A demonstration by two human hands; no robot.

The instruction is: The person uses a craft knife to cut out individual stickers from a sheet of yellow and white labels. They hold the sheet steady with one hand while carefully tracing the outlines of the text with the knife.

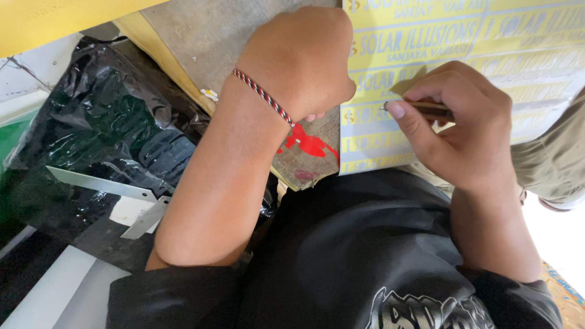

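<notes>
Two hands at work. Left hand (301, 58) curled into a loose fist, knuckles up, pressing down on one grey board (207, 36); one red-black-white braided cord (263, 96) on its wrist. Right hand (463, 125) closed in a pen grip around one thin brown-handled tool (429, 108), tip toward the left hand, on one yellow sticker sheet (530, 42). Two metal blades (103, 184) lie beyond the left forearm on black plastic (91, 116).

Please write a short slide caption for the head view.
Right hand works a thin brown-handled tool on a yellow vinyl sheet while the left hand steadies the wooden board.
</notes>
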